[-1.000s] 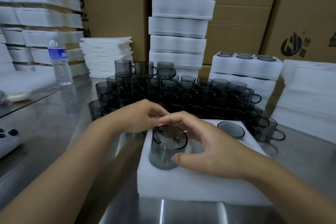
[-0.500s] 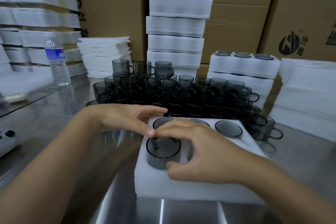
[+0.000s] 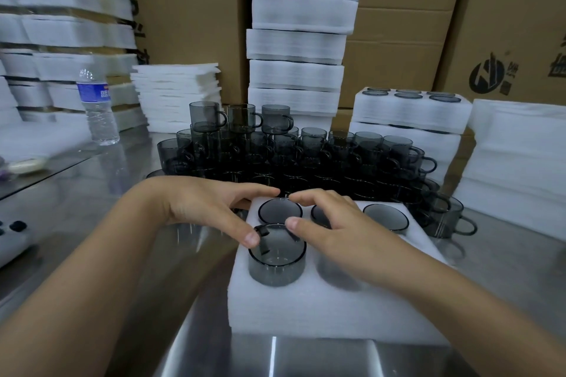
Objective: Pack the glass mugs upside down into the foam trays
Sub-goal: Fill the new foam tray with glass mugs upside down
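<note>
Left hand and right hand, fingers apart, rest on a half-seated upturned mug in the foam tray; uneven pressure could jam it crooked.

Glossy smoked-glass mug, matt white foam tray, brushed steel table
</note>
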Tool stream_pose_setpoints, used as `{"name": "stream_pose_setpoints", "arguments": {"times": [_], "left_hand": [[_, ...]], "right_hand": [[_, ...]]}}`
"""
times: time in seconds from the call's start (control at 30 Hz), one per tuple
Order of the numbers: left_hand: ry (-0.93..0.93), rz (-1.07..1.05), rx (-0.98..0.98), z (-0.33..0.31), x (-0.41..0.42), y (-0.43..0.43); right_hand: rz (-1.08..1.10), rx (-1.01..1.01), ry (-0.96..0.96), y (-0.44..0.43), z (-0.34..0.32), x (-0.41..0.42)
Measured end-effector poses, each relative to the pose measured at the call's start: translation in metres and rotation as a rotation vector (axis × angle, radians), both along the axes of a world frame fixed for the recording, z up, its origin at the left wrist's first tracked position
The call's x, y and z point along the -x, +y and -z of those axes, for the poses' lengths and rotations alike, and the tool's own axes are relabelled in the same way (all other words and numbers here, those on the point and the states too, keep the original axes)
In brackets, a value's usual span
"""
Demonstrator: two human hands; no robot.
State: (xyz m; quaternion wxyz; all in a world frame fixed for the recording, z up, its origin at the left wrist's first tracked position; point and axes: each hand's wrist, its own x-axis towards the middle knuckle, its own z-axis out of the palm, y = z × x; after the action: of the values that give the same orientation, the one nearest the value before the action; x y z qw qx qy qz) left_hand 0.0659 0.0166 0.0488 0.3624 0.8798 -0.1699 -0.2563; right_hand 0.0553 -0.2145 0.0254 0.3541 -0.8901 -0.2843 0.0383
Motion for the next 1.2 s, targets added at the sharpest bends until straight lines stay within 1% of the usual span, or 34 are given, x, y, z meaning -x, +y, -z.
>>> {"name": "stream_pose_setpoints", "arguments": {"times": [0.27,0.33,0.47,0.67,1.2], "left_hand": [[-0.016,-0.021,-0.018,0.002,0.001,-0.002],[-0.002,-0.016,-0.037,0.002,0.001,-0.002],[0.008,-0.020,-0.118,0.000,0.002,-0.005],[0.001,-0.035,-0.148,-0.002,0.004,-0.009],[-0.018,-0.025,-0.207,-0.009,0.009,-0.013]], "right_hand": [[-0.053,0.090,0.019,-0.002,-0.003,0.002],[-0.056,0.115,-0.017,-0.002,-0.002,0.004],[-0.051,0.201,-0.150,0.002,0.005,0.006],[-0.059,0.256,-0.187,0.003,0.004,0.006],[-0.045,0.243,-0.206,0.004,0.002,0.010]]}}
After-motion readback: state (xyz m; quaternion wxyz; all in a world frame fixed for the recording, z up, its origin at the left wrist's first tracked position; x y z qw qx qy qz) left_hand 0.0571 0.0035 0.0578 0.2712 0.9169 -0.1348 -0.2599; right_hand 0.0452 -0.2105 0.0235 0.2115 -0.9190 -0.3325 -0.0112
